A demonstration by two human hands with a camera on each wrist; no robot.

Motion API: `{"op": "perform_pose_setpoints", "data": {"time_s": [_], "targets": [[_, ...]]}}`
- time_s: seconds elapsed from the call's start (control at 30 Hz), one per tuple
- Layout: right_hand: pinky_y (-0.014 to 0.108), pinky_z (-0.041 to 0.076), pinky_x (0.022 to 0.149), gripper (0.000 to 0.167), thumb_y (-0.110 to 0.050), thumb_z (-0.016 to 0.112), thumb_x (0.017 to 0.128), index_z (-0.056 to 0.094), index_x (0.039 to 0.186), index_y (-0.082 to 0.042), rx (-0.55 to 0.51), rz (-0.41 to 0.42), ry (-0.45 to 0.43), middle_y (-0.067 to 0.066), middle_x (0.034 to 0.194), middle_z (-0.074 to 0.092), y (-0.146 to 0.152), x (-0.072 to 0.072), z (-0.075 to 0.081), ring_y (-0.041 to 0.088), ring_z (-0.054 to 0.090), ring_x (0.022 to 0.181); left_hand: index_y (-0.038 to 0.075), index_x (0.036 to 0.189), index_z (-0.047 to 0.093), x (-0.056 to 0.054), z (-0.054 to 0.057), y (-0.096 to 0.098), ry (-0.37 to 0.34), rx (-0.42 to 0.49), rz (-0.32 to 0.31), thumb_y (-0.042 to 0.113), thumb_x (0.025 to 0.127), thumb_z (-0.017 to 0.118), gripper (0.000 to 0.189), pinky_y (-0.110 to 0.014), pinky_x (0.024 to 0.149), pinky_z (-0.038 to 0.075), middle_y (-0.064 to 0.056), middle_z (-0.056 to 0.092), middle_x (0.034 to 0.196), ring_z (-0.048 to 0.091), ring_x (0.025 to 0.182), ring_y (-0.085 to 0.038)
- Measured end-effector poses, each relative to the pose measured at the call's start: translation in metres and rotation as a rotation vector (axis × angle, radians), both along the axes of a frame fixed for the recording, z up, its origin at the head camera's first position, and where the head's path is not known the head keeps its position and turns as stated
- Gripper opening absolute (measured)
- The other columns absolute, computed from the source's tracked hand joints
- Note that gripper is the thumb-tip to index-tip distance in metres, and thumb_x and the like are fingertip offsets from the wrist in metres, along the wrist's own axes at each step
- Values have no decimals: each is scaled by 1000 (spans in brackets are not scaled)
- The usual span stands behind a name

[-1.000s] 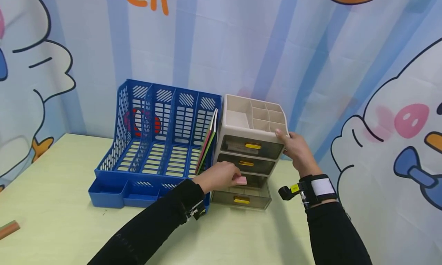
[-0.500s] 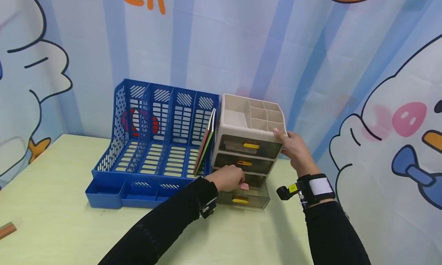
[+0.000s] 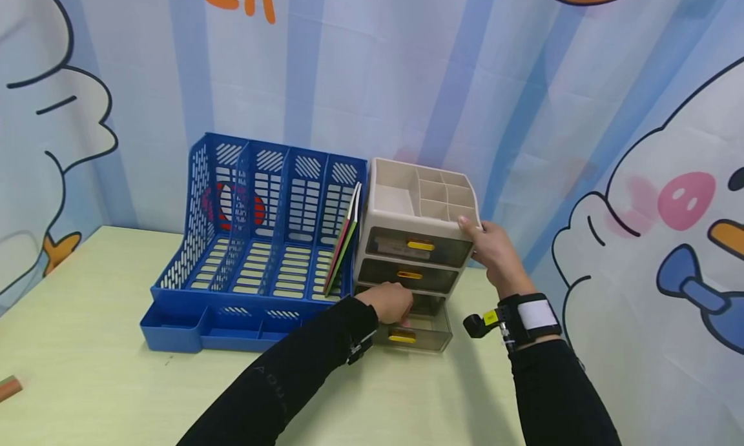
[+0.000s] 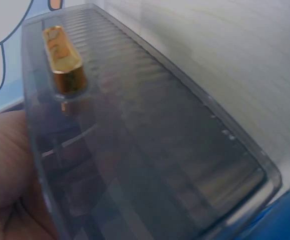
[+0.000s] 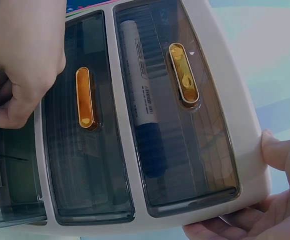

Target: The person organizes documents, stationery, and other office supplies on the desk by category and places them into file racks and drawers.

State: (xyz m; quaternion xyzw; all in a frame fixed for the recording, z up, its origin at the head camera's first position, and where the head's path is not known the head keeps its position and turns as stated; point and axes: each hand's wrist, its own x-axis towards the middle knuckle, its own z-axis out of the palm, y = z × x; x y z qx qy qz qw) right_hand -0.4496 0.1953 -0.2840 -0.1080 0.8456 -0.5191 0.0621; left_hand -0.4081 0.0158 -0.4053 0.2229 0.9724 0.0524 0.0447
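A beige desktop drawer organizer (image 3: 427,220) with yellow-handled smoky drawers stands on the table, its bottom drawer (image 3: 427,337) pulled out. My left hand (image 3: 388,302) reaches into that drawer with fingers curled down, pinching a small pink piece (image 3: 405,321), mostly hidden by the hand. In the left wrist view the drawer front (image 4: 135,150) covers most of my fingers. My right hand (image 3: 494,247) grips the organizer's right side, thumb at the upper front corner. The right wrist view shows a marker (image 5: 142,95) with a blue cap inside the shut top drawer.
Left of the organizer stands a blue slotted file rack (image 3: 261,239), with several thin booklets (image 3: 343,246) leaning in its right slot. A brown stick-like object (image 3: 8,388) lies at the table's left edge. A cartoon-printed curtain (image 3: 372,71) hangs behind.
My left hand has moved right and down into the open bottom drawer with the pink piece, which is now mostly out of sight. The right hand keeps its hold on the organizer.
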Motion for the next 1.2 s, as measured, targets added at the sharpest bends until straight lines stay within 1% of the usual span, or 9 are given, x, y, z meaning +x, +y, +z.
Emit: {"op": "perform_pose_setpoints", "data": {"time_s": [0.13,0.2,0.3,0.53,0.67,0.8,0.93,1.03,1.2], "targets": [[49,27,113,75,-50,46,101,25,152,1,2,-3,0,23,151,33,-1,0,0,36,31,140,18,75,68,0,-3,-1,-2,-27,6,39,94,64,28,-25,69,47,7,60,70,59,72,-12],[49,27,113,75,-50,45,101,25,153,1,3,-3,-1,23,151,33,-1,0,0,37,31,139,19,78,70,0,-5,-3,5,-25,9,39,94,64,26,-26,74,49,8,62,73,62,78,-13],[50,27,113,75,-51,45,101,25,153,0,3,-5,-2,23,151,33,-1,-1,1,37,31,140,19,84,74,1,-5,-6,3,-10,-6,39,95,63,24,-27,77,50,8,64,76,62,79,-13],[49,27,113,76,-51,45,100,25,153,0,0,-12,-1,23,151,34,-2,1,3,36,32,139,19,99,73,7,-1,-13,8,51,-30,35,95,66,18,-26,69,49,9,63,80,57,70,-8],[49,27,113,75,-50,46,100,25,153,-1,-7,-13,-1,22,151,34,-2,1,4,36,32,139,19,101,71,16,6,-21,33,94,-41,35,95,66,19,-26,67,49,9,63,80,57,68,-8],[49,27,113,75,-50,46,100,26,153,-1,-7,-8,-2,22,151,34,-3,0,4,36,32,139,15,109,72,28,13,-34,43,134,-62,36,96,65,25,-27,72,51,7,67,88,60,74,-10],[49,28,113,75,-50,46,100,25,153,-1,-10,-14,-4,22,151,34,-3,0,3,36,32,139,13,119,69,40,22,-50,50,156,-76,32,96,65,30,-29,83,52,1,70,106,65,91,-14],[49,27,113,75,-50,46,101,25,153,0,-11,-13,-3,22,151,34,-3,0,2,36,32,139,15,123,67,49,27,-63,47,156,-57,31,96,66,32,-31,88,51,-1,68,116,64,102,-17],[50,27,113,74,-48,45,101,24,153,1,-22,-3,-5,23,150,34,-1,0,1,37,32,139,15,124,66,64,30,-86,63,179,-38,31,95,66,33,-33,92,50,-2,66,122,62,110,-19]]}}
